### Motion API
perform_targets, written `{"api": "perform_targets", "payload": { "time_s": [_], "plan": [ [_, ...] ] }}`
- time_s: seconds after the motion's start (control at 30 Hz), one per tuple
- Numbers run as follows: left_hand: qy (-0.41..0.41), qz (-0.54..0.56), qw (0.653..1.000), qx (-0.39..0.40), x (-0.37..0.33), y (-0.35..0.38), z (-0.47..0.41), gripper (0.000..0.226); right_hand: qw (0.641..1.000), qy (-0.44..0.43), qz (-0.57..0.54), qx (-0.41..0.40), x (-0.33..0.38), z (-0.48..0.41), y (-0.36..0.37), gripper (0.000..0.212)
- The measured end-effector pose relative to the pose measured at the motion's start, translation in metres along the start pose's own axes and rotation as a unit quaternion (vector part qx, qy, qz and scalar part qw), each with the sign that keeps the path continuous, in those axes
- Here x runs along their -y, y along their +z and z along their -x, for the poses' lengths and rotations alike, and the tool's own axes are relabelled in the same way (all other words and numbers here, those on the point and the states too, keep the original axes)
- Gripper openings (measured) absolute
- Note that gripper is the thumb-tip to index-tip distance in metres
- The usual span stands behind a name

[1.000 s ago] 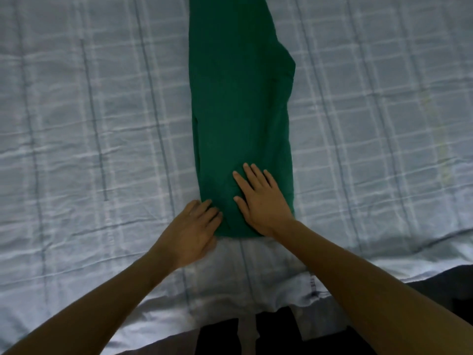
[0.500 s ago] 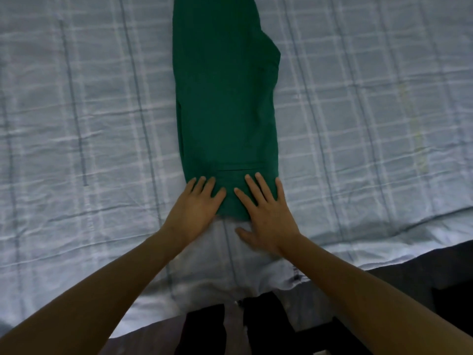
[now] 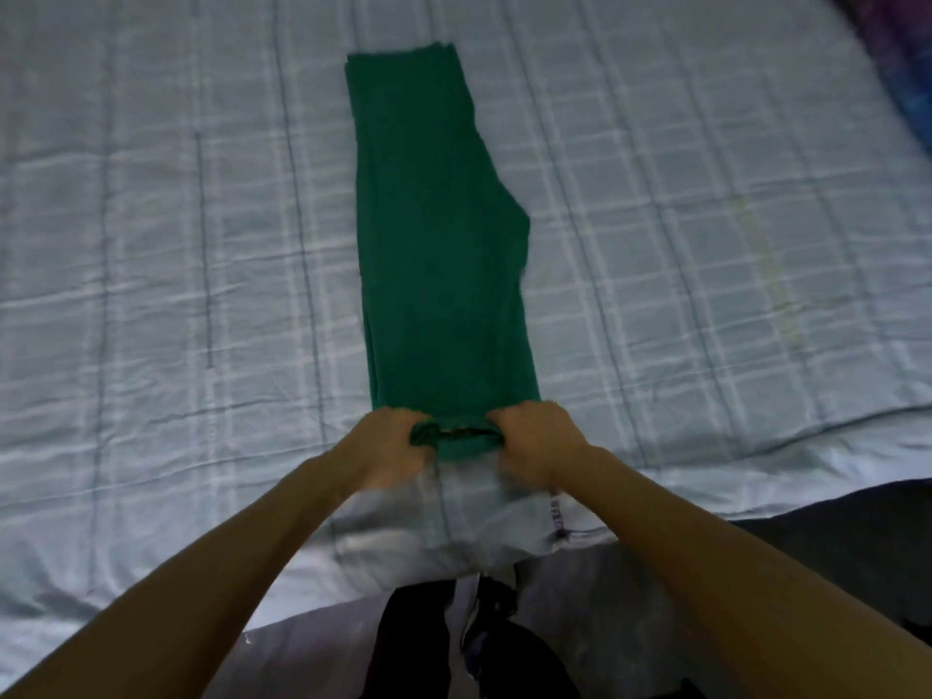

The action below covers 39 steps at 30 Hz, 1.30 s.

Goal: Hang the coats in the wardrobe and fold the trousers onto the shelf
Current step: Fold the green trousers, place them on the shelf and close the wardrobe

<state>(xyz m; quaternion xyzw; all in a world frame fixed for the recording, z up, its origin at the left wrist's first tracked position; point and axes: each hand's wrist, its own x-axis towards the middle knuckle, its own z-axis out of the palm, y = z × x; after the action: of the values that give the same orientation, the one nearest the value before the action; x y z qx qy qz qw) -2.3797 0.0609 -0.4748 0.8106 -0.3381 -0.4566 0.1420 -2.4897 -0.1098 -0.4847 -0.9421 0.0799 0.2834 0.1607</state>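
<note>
Since half a second ago: on checked bedspread (image 3: 151,295), near end of green trousers (image 3: 444,244) no longer pressed flat but bunched and raised a little, gripped at its two corners by left hand (image 3: 388,446) and right hand (image 3: 539,441), fingers curled round the fabric. Folded lengthwise, stretching flat from the hands to the far side, far end in view. Wide run of spread left and right; near bed edge just behind the wrists.

You have in view one pair of trousers (image 3: 444,254), one bed (image 3: 151,244), and two hands: left hand (image 3: 388,449), right hand (image 3: 537,446).
</note>
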Motion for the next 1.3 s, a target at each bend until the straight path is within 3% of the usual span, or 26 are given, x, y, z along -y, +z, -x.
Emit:
{"api": "perform_targets", "payload": {
  "time_s": [0.07,0.1,0.13,0.17,0.2,0.23,0.3,0.37,0.43,0.57,0.63,0.7,0.77,0.87,1.0,1.07,1.13,1.2,1.27,1.3],
  "plan": [
    [-0.029,0.061,0.994,0.081,-0.013,-0.016,0.013,0.012,0.986,0.018,-0.075,0.145,-0.001,0.015,-0.03,0.001],
    [-0.033,0.105,0.99,0.092,-0.019,-0.026,0.017,0.011,0.982,0.023,-0.103,0.156,-0.002,0.018,-0.044,0.007],
    [-0.033,0.148,0.985,0.083,-0.023,-0.037,0.018,0.012,0.986,0.029,-0.111,0.125,-0.004,0.019,-0.057,0.006],
    [-0.032,0.192,0.98,0.047,-0.025,-0.047,0.018,0.015,0.993,0.035,-0.101,0.041,-0.005,0.018,-0.068,0.004],
    [-0.035,0.226,0.973,-0.018,-0.024,-0.055,0.014,0.012,0.991,0.037,-0.083,-0.096,-0.007,0.014,-0.075,0.017],
    [-0.04,0.233,0.966,-0.103,-0.021,-0.06,0.007,0.004,0.97,0.04,-0.054,-0.234,-0.01,0.008,-0.081,0.029],
    [-0.036,0.21,0.937,-0.275,-0.01,-0.062,-0.007,0.038,0.911,0.047,-0.034,-0.408,-0.011,-0.002,-0.085,0.044],
    [0.001,0.151,0.917,-0.369,0.003,-0.053,-0.018,0.066,0.909,0.03,-0.045,-0.414,-0.004,-0.014,-0.07,0.049],
    [0.062,0.042,0.916,-0.393,0.009,-0.035,-0.024,0.061,0.939,0.003,-0.039,-0.341,0.004,-0.023,-0.037,0.053],
    [0.112,-0.13,0.941,-0.291,0.032,0.018,-0.037,0.065,0.987,0.0,0.052,-0.149,0.014,-0.04,0.018,0.073],
    [0.086,-0.195,0.947,-0.239,0.042,0.04,-0.046,0.072,0.984,0.02,0.087,-0.153,0.006,-0.053,0.029,0.086],
    [0.069,-0.215,0.941,-0.25,0.043,0.048,-0.057,0.08,0.976,0.038,0.088,-0.198,-0.003,-0.064,0.033,0.09],
    [0.055,-0.226,0.932,-0.277,0.036,0.045,-0.068,0.079,0.967,0.045,0.085,-0.236,-0.008,-0.072,0.034,0.078],
    [0.052,-0.228,0.927,-0.293,0.027,0.04,-0.074,0.071,0.954,0.037,0.083,-0.287,-0.012,-0.071,0.026,0.044],
    [0.142,-0.193,0.933,-0.267,0.028,0.032,-0.057,0.056,0.954,0.019,0.106,-0.281,-0.016,-0.041,0.022,0.025],
    [0.153,-0.127,0.965,-0.171,0.022,0.02,-0.04,0.042,0.965,-0.011,0.088,-0.248,-0.017,-0.021,0.027,0.028],
    [0.097,-0.089,0.991,-0.01,0.008,0.002,-0.026,0.029,0.986,-0.06,0.042,-0.15,-0.013,-0.003,0.018,0.026],
    [0.056,-0.094,0.983,0.149,-0.01,-0.022,-0.017,0.019,0.997,-0.074,-0.031,-0.016,-0.01,0.01,-0.008,0.023],
    [0.038,-0.067,0.973,0.217,-0.024,-0.047,-0.014,0.009,0.991,-0.077,-0.093,0.056,-0.01,0.014,-0.037,0.026],
    [0.038,-0.038,0.978,0.203,-0.027,-0.059,-0.014,0.01,0.992,-0.076,-0.095,0.026,-0.009,0.014,-0.049,0.027]
  ]
}}
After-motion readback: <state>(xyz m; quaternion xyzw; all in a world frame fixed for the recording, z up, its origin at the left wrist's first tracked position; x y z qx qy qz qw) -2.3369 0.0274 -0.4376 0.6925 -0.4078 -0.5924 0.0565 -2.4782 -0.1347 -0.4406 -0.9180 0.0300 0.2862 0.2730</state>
